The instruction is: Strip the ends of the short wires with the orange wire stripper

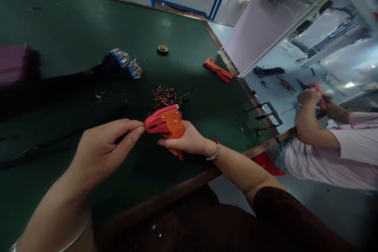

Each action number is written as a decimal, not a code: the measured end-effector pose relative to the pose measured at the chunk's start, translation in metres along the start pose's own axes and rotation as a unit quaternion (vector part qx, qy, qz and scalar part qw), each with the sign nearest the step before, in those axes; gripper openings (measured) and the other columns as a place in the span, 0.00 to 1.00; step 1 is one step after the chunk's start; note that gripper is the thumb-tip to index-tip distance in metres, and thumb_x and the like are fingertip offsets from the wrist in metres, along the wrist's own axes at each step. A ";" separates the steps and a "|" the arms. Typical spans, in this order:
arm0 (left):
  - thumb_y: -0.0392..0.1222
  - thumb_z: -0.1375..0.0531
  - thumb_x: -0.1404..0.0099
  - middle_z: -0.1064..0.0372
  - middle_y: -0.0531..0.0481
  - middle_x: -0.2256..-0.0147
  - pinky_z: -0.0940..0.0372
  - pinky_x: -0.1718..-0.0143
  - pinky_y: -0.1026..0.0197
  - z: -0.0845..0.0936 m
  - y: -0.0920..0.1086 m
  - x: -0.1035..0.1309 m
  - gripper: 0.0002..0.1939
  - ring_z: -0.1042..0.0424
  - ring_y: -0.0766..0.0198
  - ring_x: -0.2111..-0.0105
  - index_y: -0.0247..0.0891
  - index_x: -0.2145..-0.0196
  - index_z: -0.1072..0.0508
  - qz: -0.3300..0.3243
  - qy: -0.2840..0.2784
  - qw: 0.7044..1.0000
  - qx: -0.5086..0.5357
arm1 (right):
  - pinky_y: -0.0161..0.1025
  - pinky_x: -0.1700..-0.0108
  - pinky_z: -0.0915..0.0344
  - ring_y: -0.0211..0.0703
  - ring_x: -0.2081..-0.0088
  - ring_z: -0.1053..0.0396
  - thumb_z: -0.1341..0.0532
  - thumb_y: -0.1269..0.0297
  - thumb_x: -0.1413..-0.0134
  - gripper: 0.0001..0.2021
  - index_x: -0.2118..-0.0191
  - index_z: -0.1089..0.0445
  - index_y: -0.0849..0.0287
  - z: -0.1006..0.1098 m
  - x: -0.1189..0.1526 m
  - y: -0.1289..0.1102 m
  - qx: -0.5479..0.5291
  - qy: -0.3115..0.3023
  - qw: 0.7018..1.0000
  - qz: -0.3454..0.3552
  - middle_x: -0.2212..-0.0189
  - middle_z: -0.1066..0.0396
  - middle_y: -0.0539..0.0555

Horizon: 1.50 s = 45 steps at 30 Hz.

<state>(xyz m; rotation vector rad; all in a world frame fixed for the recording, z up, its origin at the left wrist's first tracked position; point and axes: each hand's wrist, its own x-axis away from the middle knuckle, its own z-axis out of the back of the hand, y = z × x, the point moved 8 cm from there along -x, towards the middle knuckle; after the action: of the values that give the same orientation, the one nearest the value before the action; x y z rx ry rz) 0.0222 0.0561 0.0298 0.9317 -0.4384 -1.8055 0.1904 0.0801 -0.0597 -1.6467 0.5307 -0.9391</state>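
My right hand [189, 138] is wrapped round a red and orange wire stripper [169, 124], its jaws facing left. At the jaw tip, my left hand [109, 145] is pinched closed; what it holds is mostly hidden between thumb and forefinger, and I cannot make it out. Just beyond the tool lies a pile of copper wire scraps [167, 96]. To the left rests a thick bundle of black cables [97, 71] with blue and silver stripped ends [125, 62].
On the green table [177, 35] are a tape roll [162, 49], a second red stripper [218, 69], a black metal frame [273, 114] and a pink block [13, 63] at far left. A co-worker's hands [313, 96] hold an orange tool beyond the right edge.
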 end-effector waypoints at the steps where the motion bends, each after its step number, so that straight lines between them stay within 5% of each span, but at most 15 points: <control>1: 0.44 0.39 0.29 0.19 0.54 0.67 0.33 0.68 0.69 0.000 0.001 0.000 0.09 0.24 0.68 0.71 0.41 0.61 0.18 -0.006 0.001 1.000 0.002 | 0.30 0.80 0.36 0.32 0.82 0.35 0.25 0.54 0.50 0.19 0.64 0.31 0.60 0.000 0.000 0.001 -0.001 0.006 1.000 0.004 0.83 0.32 0.43; 8: 0.42 0.39 0.28 0.22 0.54 0.66 0.35 0.68 0.69 -0.001 0.005 -0.001 0.07 0.26 0.70 0.70 0.41 0.58 0.20 -0.030 0.008 0.999 -0.031 | 0.29 0.81 0.38 0.30 0.84 0.38 0.29 0.61 0.48 0.12 0.66 0.31 0.59 0.001 -0.002 -0.004 -0.013 0.032 0.999 0.024 0.84 0.34 0.42; 16: 0.44 0.41 0.26 0.20 0.55 0.65 0.33 0.66 0.66 -0.001 0.002 0.003 0.08 0.24 0.67 0.68 0.44 0.56 0.21 -0.023 0.027 0.997 -0.067 | 0.30 0.82 0.40 0.31 0.84 0.39 0.25 0.56 0.52 0.17 0.70 0.32 0.59 0.018 -0.005 0.000 0.006 0.090 0.996 0.016 0.85 0.34 0.43; 21: 0.43 0.40 0.26 0.20 0.54 0.65 0.33 0.67 0.67 -0.005 0.000 0.001 0.08 0.24 0.68 0.69 0.42 0.55 0.20 -0.039 0.034 0.995 -0.082 | 0.32 0.77 0.31 0.34 0.80 0.32 0.23 0.52 0.53 0.20 0.69 0.30 0.61 0.011 -0.006 0.001 -0.020 0.006 1.000 0.023 0.81 0.29 0.47; 27: 0.41 0.39 0.26 0.20 0.54 0.64 0.33 0.65 0.66 0.003 -0.006 0.003 0.07 0.23 0.67 0.66 0.41 0.57 0.20 -0.017 0.071 0.991 -0.110 | 0.38 0.58 0.24 0.39 0.64 0.25 0.24 0.57 0.50 0.21 0.55 0.26 0.63 0.013 -0.001 -0.017 -0.074 -0.074 0.993 0.046 0.66 0.25 0.52; 36: 0.39 0.39 0.26 0.22 0.55 0.67 0.39 0.72 0.64 -0.014 0.007 0.009 0.06 0.25 0.68 0.70 0.41 0.55 0.22 -0.111 0.034 0.975 -0.190 | 0.37 0.54 0.27 0.38 0.60 0.28 0.23 0.62 0.53 0.20 0.57 0.28 0.58 0.034 -0.002 -0.030 -0.105 0.071 0.977 0.172 0.61 0.26 0.51; 45: 0.41 0.42 0.25 0.24 0.52 0.71 0.42 0.75 0.62 -0.036 0.016 0.013 0.09 0.26 0.66 0.73 0.39 0.57 0.21 -0.174 0.029 0.960 -0.218 | 0.39 0.56 0.27 0.36 0.65 0.31 0.25 0.63 0.49 0.15 0.59 0.30 0.59 0.026 -0.001 -0.030 -0.021 0.078 0.974 0.210 0.66 0.29 0.49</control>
<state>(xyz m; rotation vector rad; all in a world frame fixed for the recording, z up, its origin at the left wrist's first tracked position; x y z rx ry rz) 0.0569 0.0417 0.0124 0.7785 0.1749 -2.0689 0.2067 0.1051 -0.0339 -1.4252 0.9683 -0.7459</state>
